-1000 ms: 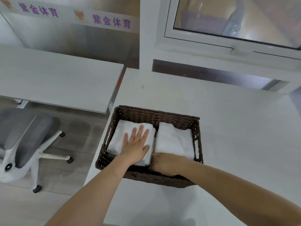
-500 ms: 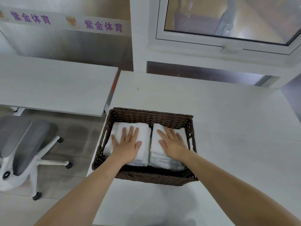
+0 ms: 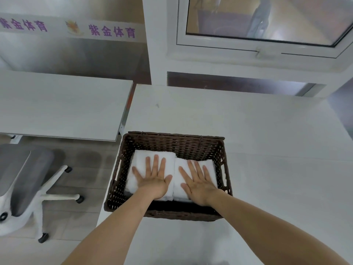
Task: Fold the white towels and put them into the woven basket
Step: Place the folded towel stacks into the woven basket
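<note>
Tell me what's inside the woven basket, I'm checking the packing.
Two folded white towel stacks, left stack and right stack, each pressed by a flat hand. The basket floor is hidden.

Both arms bare, reaching fwd from bottom of view, converging a bit. Left hand [image 3: 154, 179] palm down, fingers straight & spread, thumb out to the right. Right hand [image 3: 198, 183] same: flat, fingers straight, splayed, angled slightly left. Hands side by side, close, not touching. Wrists roughly level.
</note>
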A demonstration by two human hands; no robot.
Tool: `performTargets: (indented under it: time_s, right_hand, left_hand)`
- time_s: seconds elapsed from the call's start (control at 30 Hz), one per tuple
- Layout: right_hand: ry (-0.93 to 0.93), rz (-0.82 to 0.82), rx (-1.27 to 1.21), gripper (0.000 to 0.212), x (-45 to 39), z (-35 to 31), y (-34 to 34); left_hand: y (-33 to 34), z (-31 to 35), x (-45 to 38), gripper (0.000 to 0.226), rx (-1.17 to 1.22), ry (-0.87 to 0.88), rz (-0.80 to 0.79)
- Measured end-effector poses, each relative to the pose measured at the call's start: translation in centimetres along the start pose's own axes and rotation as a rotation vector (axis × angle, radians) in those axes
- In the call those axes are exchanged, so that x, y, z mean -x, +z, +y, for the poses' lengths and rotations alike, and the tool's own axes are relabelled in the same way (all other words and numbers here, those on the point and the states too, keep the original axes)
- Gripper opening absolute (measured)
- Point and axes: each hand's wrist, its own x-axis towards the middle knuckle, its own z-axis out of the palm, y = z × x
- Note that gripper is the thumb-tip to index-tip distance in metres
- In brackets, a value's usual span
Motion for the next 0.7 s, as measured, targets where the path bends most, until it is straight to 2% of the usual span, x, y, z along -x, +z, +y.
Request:
performTargets:
  time_s: [0.2,0.37,0.47,0.53,0.6,0.7]
  right_hand:
    - [0.018,0.012,-0.08,0.061,0.6,0.0,-0.7]
    - [-0.002,0.065,-0.07,0.062,1.6,0.5,-3.5]
    - [-0.066,0.298,-0.065,0.056,2.0,1.2,-5.6]
    - [-0.072,0.538,-0.192,0.042,1.7,1.9,-7.1]
    - [-0.051,0.764,-0.274,0.031,1.2,3.1,-8.5]
    - [0.068,0.847,-0.372,0.026,0.5,5.0,-10.9]
  left_hand:
    - [0.2,-0.6,1.1,0.069,-0.006,0.041,0.041]
    - [-2.6,-1.4,1.6,0.069,0.116,0.104,0.068]
    - [-4.5,-1.3,1.9,0.059,0.19,0.142,0.314]
    - [-6.0,-1.5,1.6,0.046,0.24,0.191,0.553]
    - [-7.7,-2.0,0.8,0.036,0.301,0.196,0.726]
    - [-10.2,-3.1,-1.0,0.034,0.365,0.099,0.84]
